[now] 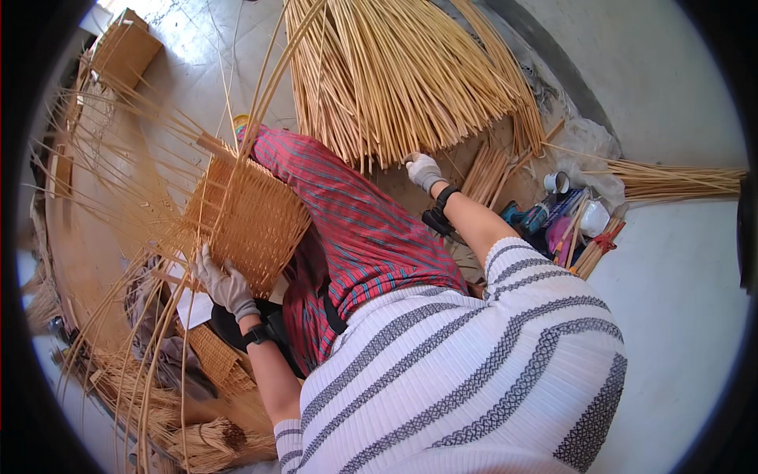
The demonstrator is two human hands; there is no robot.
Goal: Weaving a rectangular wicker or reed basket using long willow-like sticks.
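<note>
Woven box: upper left, woven box (126, 49) parked on the floor (189, 47) well apart from both hands. Reads to me as put there for clearance.
Cane stock, lower left: cane bundle (209, 438) lying low beside the left forearm, so probably spare material within arm's reach.
Left grip: gloved left grip (225, 288) touches the basket's lower-left edge, wrist coming up from below. I'd call it steadying. Can't tell from my feed whether it's clamped or only resting there; the far side of the edge is hidden.
Basket: woven basket (257, 221) sits tilted between left grip and leg, long unwoven strands (264, 99) fanning out from it. Tilt likely gives the hand access to the edge.
Leg: patterned trouser leg (347, 197) runs alongside the basket; looks like a backstop, though actual contact is unclear to me.
Canes: big cane pile (395, 79) fanned on the floor, near ends facing the person. Handy orientation for a pick.
Right grip: gloved right grip (425, 171) at those near ends, fingers curled in. Can't tell if a cane is pinched.
Tools: teal power tool (527, 217) in clutter right of the right forearm, close by, out of the basket's way.
</note>
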